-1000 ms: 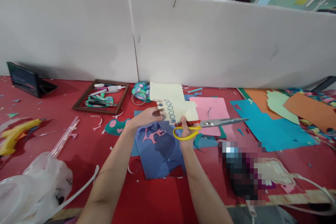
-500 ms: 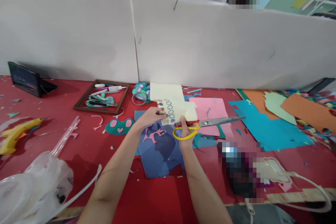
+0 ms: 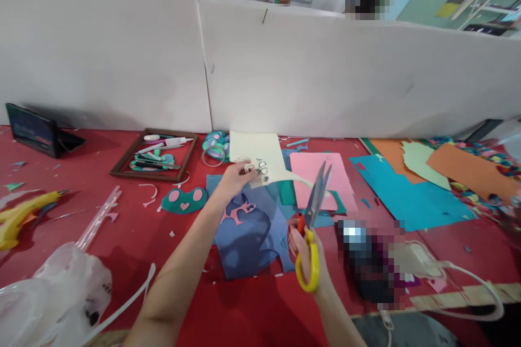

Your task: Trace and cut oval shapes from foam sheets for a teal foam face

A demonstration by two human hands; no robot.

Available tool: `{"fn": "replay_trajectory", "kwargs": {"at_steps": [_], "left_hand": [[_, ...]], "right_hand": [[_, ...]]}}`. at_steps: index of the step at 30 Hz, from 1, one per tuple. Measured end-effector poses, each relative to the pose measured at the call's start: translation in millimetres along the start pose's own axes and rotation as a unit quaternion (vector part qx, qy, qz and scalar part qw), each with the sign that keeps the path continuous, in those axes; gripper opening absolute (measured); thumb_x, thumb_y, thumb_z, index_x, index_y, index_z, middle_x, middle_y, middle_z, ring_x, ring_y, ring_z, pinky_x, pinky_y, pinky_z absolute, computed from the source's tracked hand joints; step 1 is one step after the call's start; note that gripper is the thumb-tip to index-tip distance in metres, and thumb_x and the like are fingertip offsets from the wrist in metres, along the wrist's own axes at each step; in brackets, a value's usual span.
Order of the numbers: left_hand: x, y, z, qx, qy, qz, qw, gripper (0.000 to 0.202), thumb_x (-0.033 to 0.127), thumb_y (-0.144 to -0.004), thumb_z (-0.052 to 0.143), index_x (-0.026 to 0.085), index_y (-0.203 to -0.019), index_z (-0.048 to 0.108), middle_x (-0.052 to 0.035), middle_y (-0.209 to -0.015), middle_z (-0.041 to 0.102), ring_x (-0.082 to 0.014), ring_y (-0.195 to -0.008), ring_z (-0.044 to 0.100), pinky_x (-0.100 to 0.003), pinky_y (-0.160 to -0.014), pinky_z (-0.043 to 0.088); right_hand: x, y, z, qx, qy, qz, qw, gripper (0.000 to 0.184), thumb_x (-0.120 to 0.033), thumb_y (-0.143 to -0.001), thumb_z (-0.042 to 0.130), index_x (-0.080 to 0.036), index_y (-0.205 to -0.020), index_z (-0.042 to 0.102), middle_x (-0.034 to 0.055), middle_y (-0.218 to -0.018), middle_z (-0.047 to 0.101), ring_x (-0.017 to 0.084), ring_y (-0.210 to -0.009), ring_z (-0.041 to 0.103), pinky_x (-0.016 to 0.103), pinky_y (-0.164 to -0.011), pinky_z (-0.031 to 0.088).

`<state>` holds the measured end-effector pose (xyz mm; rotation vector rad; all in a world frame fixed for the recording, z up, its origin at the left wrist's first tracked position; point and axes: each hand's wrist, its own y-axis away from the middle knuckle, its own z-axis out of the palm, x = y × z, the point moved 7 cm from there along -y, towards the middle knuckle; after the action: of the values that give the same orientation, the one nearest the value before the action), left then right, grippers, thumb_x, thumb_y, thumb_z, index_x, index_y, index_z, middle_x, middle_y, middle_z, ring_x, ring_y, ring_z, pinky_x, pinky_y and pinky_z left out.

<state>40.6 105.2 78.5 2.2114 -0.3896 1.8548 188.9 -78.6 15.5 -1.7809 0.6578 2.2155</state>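
Observation:
In my left hand (image 3: pixel 236 181) is a cream sheet of paper (image 3: pixel 274 174) with dark ovals drawn on it, pinched at its left side. A narrow curved strip stretches from the sheet to the right, passing behind the blades. My right hand (image 3: pixel 305 255) is closed around scissors (image 3: pixel 312 211) with red and yellow handles. Their blades point up and away, slightly apart. Beneath the hands lie blue sheets (image 3: pixel 244 246) with a pink cut-out scrap (image 3: pixel 237 212) on top. A larger cream sheet (image 3: pixel 254 143) rests just behind the held one.
To the left are a teal shape with pink spots (image 3: pixel 184 200), a brown frame (image 3: pixel 116 169) around pens and a cutter, a yellow glue gun (image 3: pixel 24 214) and a plastic bag (image 3: pixel 77 282). Pink (image 3: pixel 317 173) and turquoise sheets (image 3: pixel 411 195) lie right. A white partition (image 3: pixel 305 76) stands behind.
My right hand has moved off the paper, down and to the right. The scissors have swung from pointing right to pointing up and away. The paper's curved strip now shows.

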Motion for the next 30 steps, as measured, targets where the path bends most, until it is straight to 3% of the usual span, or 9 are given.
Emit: {"fn": "replay_trajectory", "kwargs": {"at_steps": [5,9,12,17,21,24,27,30], "left_hand": [[2.4,5.9,7.1,-0.017,0.036,-0.026,0.999,0.02,0.035,-0.064,0.065,0.016,-0.067,0.058,0.0051,-0.059,0.05,-0.01,-0.057,0.045,-0.023,-0.058,0.036],[5.4,9.8,11.1,-0.034,0.048,-0.024,0.998,0.018,0.033,-0.066,0.063,0.016,-0.07,0.059,0.0044,-0.062,0.053,-0.0105,-0.059,0.047,-0.023,-0.06,0.036],[5.4,10.9,12.5,-0.041,0.04,-0.017,0.998,0.018,0.033,-0.067,0.062,0.016,-0.071,0.058,0.0045,-0.062,0.052,-0.0108,-0.059,0.047,-0.024,-0.06,0.036],[2.7,9.7,14.3,-0.046,0.054,-0.005,0.998,0.017,0.032,-0.069,0.063,0.017,-0.075,0.058,0.0028,-0.066,0.057,-0.0133,-0.065,0.054,-0.025,-0.064,0.041],[1.5,7.3,20.3,-0.068,0.105,0.008,0.992,0.019,0.031,-0.07,0.063,0.016,-0.081,0.061,-0.0006,-0.075,0.064,-0.0152,-0.074,0.06,-0.027,-0.071,0.045],[-0.4,4.6,23.1,-0.073,0.137,0.008,0.988,0.021,0.031,-0.069,0.065,0.015,-0.083,0.062,-0.0025,-0.079,0.068,-0.0163,-0.077,0.063,-0.028,-0.074,0.046],[-4.8,2.2,22.5,-0.061,0.161,-0.012,0.985,0.026,0.033,-0.069,0.067,0.015,-0.086,0.062,-0.0033,-0.081,0.069,-0.0176,-0.078,0.064,-0.029,-0.073,0.048],[-5.6,2.1,21.4,-0.059,0.152,-0.009,0.987,0.025,0.033,-0.069,0.068,0.015,-0.084,0.063,-0.0031,-0.08,0.069,-0.0174,-0.077,0.064,-0.029,-0.074,0.048]], "right_hand": [[0.9,36.5,2.9,-0.1,-0.018,0.112,0.988,0.052,-0.07,-0.066,0.064,-0.02,-0.073,0.052,-0.0058,-0.054,0.042,0.006,-0.039,0.031,0.021,-0.038,0.026],[6.7,50.1,5.3,-0.16,0.045,0.118,0.979,0.057,-0.075,-0.071,0.057,-0.018,-0.074,0.053,-0.0067,-0.052,0.039,0.005,-0.04,0.03,0.02,-0.04,0.025],[14.5,51.2,2.8,-0.172,0.091,0.133,0.972,0.059,-0.078,-0.074,0.05,-0.018,-0.074,0.053,-0.0075,-0.051,0.037,0.005,-0.038,0.028,0.02,-0.039,0.022],[19.4,44.7,-1.1,-0.147,0.111,0.183,0.966,0.068,-0.089,-0.062,0.047,-0.021,-0.069,0.049,-0.0093,-0.046,0.033,0.006,-0.035,0.025,0.021,-0.035,0.025],[12.6,41.2,-3.4,-0.14,0.117,0.171,0.968,0.062,-0.084,-0.064,0.052,-0.022,-0.067,0.051,-0.0077,-0.045,0.036,0.007,-0.035,0.028,0.022,-0.035,0.026],[-1.7,44.2,-7.5,-0.139,0.127,0.15,0.971,0.051,-0.071,-0.069,0.063,-0.022,-0.063,0.051,-0.006,-0.046,0.039,0.008,-0.037,0.031,0.023,-0.036,0.025],[-22.3,48.6,-5.3,-0.178,0.137,0.111,0.968,0.042,-0.058,-0.072,0.069,-0.021,-0.059,0.053,-0.0035,-0.048,0.044,0.009,-0.04,0.033,0.024,-0.038,0.025],[-36.3,43.6,2.4,-0.198,0.107,0.09,0.97,0.047,-0.065,-0.075,0.06,-0.02,-0.061,0.055,-0.0012,-0.053,0.051,0.009,-0.039,0.036,0.025,-0.04,0.029]]}}
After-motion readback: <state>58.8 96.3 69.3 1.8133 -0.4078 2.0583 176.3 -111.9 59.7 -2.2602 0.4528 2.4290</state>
